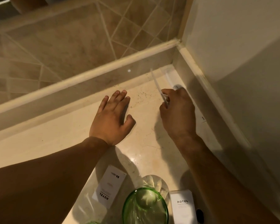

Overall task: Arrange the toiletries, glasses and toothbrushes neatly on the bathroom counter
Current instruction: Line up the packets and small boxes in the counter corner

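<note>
My right hand [178, 110] is closed around a thin clear toothbrush [157, 84], blurred by motion, its far end pointing toward the back corner of the counter. My left hand [113, 117] lies flat and open on the cream marble counter [55, 143], holding nothing. Another white toothbrush or packet [171, 76] lies along the right wall in the corner. Near the bottom edge stands a green glass [145, 207] with a clear glass [155, 181] just behind it. A white box marked HOTEL [109, 186] lies to the left of the glasses and a second one [183, 207] to their right.
A raised cream ledge [87, 78] runs along the back of the counter under a beige tiled wall [71, 38]. A white wall [241, 62] closes the right side. A small dark object [200, 215] sits by the right box. A further green rim [92, 222] shows at the bottom.
</note>
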A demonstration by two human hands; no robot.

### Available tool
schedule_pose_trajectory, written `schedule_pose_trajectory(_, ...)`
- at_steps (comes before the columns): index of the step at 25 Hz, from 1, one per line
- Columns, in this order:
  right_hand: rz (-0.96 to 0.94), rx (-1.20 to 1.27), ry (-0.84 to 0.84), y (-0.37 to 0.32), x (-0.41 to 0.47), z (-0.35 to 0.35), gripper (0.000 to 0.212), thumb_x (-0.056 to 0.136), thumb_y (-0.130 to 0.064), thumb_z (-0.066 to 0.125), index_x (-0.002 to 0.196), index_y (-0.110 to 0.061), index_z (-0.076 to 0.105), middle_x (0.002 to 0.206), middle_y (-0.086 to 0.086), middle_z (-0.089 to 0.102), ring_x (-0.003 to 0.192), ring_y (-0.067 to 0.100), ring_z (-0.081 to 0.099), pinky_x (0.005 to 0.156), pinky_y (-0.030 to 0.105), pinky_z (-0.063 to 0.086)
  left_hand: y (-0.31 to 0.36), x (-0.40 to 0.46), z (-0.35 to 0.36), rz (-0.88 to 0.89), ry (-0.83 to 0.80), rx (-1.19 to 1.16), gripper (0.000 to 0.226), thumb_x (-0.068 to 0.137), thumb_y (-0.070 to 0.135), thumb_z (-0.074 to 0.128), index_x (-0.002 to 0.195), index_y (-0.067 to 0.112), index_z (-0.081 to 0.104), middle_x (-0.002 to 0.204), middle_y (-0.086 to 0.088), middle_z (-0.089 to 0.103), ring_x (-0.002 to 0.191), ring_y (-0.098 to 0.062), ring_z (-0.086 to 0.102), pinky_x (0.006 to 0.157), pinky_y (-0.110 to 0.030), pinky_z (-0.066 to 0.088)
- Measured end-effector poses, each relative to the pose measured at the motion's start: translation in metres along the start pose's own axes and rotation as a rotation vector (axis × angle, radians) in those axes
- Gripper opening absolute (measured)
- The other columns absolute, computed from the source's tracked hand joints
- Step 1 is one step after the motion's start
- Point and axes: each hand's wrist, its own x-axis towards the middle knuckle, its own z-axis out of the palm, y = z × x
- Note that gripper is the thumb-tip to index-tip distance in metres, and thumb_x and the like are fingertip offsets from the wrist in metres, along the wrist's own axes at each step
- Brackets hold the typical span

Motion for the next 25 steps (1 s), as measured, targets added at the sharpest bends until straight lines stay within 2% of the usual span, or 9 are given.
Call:
schedule_pose_trajectory(3,-0.019,-0.052,-0.108,-0.009,-0.001,0.014,0.040,0.092,-0.014,0.053,0.131,-0.017,0.061,0.121,0.014,0.055,0.106,0.029,0.056,0.088,0.036,0.048,0.000,0.000,0.000,-0.011,-0.006,0.015,0.067,0.097,0.048,0.038,0.158,0.021,0.040,0.170,0.003,0.024,0.158,-0.011,0.013,0.130,-0.040,0.005)
schedule_pose_trajectory(7,-0.043,-0.205,-0.125,-0.015,-0.004,0.019,0.042,0.098,-0.042,0.055,0.134,-0.019,0.058,0.125,0.008,0.059,0.111,0.019,0.056,0.100,0.028,0.046,0.000,0.000,0.000,-0.017,-0.015,0.019,0.069,0.096,0.052,0.034,0.158,0.022,0.038,0.170,0.004,0.023,0.158,-0.010,0.012,0.130,-0.040,0.005)
schedule_pose_trajectory(11,-0.109,-0.254,-0.059,-0.005,-0.022,0.016,0.037,0.094,-0.037,0.063,0.128,-0.022,0.061,0.120,0.008,0.062,0.105,0.020,0.059,0.095,0.030,0.048,-0.001,0.000,0.000,-0.016,-0.001,0.006,0.068,0.096,0.050,0.036,0.157,0.021,0.040,0.170,0.004,0.025,0.158,-0.010,0.013,0.130,-0.039,0.005)
schedule_pose_trajectory(15,-0.090,-0.217,-0.056,0.005,-0.037,0.025,0.045,0.094,-0.038,0.064,0.137,-0.028,0.057,0.118,0.006,0.059,0.103,0.018,0.058,0.093,0.033,0.056,0.000,-0.002,0.000,-0.012,0.015,-0.002,0.067,0.096,0.046,0.041,0.157,0.019,0.042,0.169,0.002,0.027,0.158,-0.010,0.014,0.130,-0.038,0.004)
schedule_pose_trajectory(19,0.001,-0.089,-0.047,0.006,-0.022,0.029,0.035,0.102,-0.043,0.048,0.135,-0.033,0.055,0.111,-0.014,0.049,0.096,0.005,0.053,0.096,0.020,0.050,0.000,-0.002,0.001,-0.005,0.022,-0.023,0.067,0.094,0.045,0.041,0.155,0.018,0.045,0.168,0.002,0.029,0.158,-0.010,0.015,0.130,-0.040,0.007)
schedule_pose_trajectory(21,-0.002,-0.031,-0.027,0.005,-0.018,0.030,0.033,0.102,-0.031,0.047,0.133,-0.027,0.057,0.111,-0.008,0.049,0.097,0.009,0.051,0.087,0.019,0.046,0.000,-0.001,0.001,-0.006,0.023,-0.026,0.067,0.094,0.045,0.040,0.155,0.017,0.045,0.168,0.002,0.030,0.158,-0.010,0.016,0.130,-0.041,0.007)
schedule_pose_trajectory(23,0.059,-0.001,-0.052,0.005,-0.016,0.029,0.034,0.102,-0.036,0.050,0.133,-0.024,0.057,0.107,-0.012,0.050,0.090,0.002,0.051,0.080,0.003,0.040,0.001,-0.001,0.000,-0.005,0.026,-0.027,0.067,0.094,0.045,0.040,0.155,0.018,0.045,0.168,0.002,0.030,0.158,-0.010,0.016,0.130,-0.040,0.007)
schedule_pose_trajectory(24,0.074,-0.038,-0.068,0.005,-0.016,0.028,0.038,0.100,-0.039,0.051,0.135,-0.025,0.056,0.108,-0.013,0.051,0.091,-0.001,0.052,0.081,-0.005,0.035,0.001,0.000,0.000,-0.006,0.028,-0.029,0.066,0.094,0.045,0.040,0.155,0.018,0.045,0.168,0.002,0.030,0.158,-0.010,0.016,0.130,-0.039,0.006)
schedule_pose_trajectory(25,0.054,-0.095,-0.060,0.006,-0.017,0.028,0.040,0.099,-0.039,0.052,0.137,-0.025,0.055,0.113,-0.009,0.054,0.096,0.001,0.054,0.088,-0.003,0.034,0.000,-0.001,0.000,-0.007,0.026,-0.028,0.066,0.094,0.044,0.041,0.155,0.018,0.045,0.168,0.002,0.030,0.158,-0.010,0.015,0.130,-0.039,0.005)
